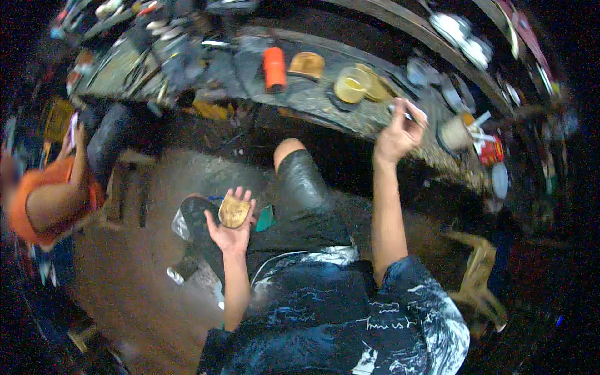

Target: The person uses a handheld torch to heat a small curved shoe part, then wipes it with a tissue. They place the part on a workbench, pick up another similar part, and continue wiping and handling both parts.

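Note:
My left hand [230, 234] is palm up over my lap. A flat, rounded piece of tan wood [235, 211] with one straight edge rests across its palm and fingers. Stretched out over the front edge of the workbench, my right hand [399, 137] has its fingers bent together in a pinch. Something small and pale shows at those fingertips, too blurred to name. Just left of the right hand is a clear cup of yellowish stuff [352, 85], with a yellow round lid or dish [375, 84] behind it.
An orange cylinder [274, 70] and another tan wooden piece [307, 65] are on the cluttered workbench [312, 103]. Right of my right hand stand a beige roll [454, 132] and a red container [489, 150]. A person in orange [53, 200] sits at left, holding a phone [74, 128].

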Motion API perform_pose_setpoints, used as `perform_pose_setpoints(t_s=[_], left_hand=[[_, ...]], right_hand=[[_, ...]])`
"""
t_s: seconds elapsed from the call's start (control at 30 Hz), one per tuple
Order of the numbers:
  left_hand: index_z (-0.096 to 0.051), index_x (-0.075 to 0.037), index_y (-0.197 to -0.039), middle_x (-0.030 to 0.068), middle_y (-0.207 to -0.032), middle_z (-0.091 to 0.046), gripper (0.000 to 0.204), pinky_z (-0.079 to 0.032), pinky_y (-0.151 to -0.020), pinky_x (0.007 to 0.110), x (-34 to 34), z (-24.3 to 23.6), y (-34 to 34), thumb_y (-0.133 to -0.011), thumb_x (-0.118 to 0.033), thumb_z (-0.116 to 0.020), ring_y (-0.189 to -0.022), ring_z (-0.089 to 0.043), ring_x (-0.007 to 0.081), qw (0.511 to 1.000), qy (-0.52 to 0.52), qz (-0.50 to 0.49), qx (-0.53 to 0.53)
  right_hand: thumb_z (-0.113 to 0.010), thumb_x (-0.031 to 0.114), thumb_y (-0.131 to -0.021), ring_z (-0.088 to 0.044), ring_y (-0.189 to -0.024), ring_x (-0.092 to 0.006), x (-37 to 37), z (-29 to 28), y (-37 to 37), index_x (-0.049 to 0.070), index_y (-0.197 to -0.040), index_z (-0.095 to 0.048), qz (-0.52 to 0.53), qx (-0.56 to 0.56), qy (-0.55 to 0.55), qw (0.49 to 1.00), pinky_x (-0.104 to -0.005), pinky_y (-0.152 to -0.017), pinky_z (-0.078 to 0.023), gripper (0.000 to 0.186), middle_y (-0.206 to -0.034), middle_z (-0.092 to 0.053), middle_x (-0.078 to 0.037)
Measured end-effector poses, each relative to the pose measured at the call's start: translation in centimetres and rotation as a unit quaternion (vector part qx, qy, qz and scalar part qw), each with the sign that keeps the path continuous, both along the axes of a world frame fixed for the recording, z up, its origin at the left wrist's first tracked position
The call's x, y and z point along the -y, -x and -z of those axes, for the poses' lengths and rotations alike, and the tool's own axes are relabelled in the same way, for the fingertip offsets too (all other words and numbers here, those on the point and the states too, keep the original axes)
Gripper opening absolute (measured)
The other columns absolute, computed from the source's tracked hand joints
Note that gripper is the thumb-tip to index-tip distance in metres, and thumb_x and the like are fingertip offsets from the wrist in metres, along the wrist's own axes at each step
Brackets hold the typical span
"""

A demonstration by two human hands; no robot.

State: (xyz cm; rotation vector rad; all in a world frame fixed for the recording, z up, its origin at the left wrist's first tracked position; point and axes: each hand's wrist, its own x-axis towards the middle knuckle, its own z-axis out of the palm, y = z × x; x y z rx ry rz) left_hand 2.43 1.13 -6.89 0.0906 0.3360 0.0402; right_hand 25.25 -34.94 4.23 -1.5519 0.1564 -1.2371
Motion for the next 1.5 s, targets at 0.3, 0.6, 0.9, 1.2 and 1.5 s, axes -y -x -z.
perform_pose_setpoints(t_s=[0.3,0.6,0.9,1.2,1.5], left_hand=[[-0.038,0.004,-0.161,0.024,-0.167,-0.041,0.09,-0.022,-0.132,0.064,-0.1,0.2,0.1,-0.106,-0.067,-0.045,-0.158,-0.033,0.0464,0.999,-0.013,-0.022,-0.036],[-0.038,0.005,-0.161,0.0252,-0.167,-0.042,0.09,-0.023,-0.132,0.063,0.2,-0.3,-0.4,-0.106,-0.066,-0.046,-0.158,-0.033,0.0462,0.999,-0.016,-0.006,-0.047],[-0.024,0.004,-0.168,0.0236,-0.175,-0.028,0.094,-0.016,-0.134,0.061,0.2,-0.6,0.4,-0.107,-0.064,-0.048,-0.163,-0.022,0.0442,0.998,-0.028,-0.018,-0.06],[-0.025,0.003,-0.168,0.0236,-0.175,-0.027,0.092,-0.016,-0.135,0.06,0.5,-1.1,0.0,-0.108,-0.063,-0.046,-0.164,-0.021,0.0434,0.997,-0.009,-0.007,-0.08],[-0.026,0.003,-0.167,0.0236,-0.175,-0.028,0.092,-0.016,-0.134,0.06,-0.1,-1.0,0.9,-0.108,-0.063,-0.048,-0.163,-0.022,0.0432,0.997,0.01,-0.03,-0.077]], right_hand=[[-0.082,0.003,-0.094,-0.07,-0.103,-0.0214,-2.8,1.8,1.7,0.002,-0.104,-0.072,0.01,-0.04,0.079,0.996,-0.0348,-0.096,-0.055,0.014,-0.109,-0.076,-0.011],[-0.08,0.006,-0.095,-0.071,-0.097,-0.0237,-3.3,2.8,3.5,0.001,-0.101,-0.071,-0.003,-0.086,0.036,0.996,-0.0358,-0.089,-0.056,0.012,-0.106,-0.074,-0.013],[-0.076,0.011,-0.101,-0.066,-0.095,-0.0148,8.0,-1.2,9.5,0.003,-0.107,-0.068,0.073,-0.043,-0.01,0.996,-0.0313,-0.092,-0.054,0.012,-0.103,-0.071,-0.005],[-0.07,0.015,-0.102,-0.071,-0.092,-0.0413,19.3,-0.6,13.9,0.003,-0.106,-0.068,0.265,-0.295,0.213,0.893,-0.0464,-0.085,-0.056,0.013,-0.099,-0.075,-0.019],[-0.067,-0.004,-0.095,-0.068,-0.092,-0.0414,18.1,-3.4,15.7,0.0,-0.105,-0.064,0.149,-0.307,0.499,0.797,-0.0486,-0.081,-0.055,0.012,-0.096,-0.069,-0.019]])
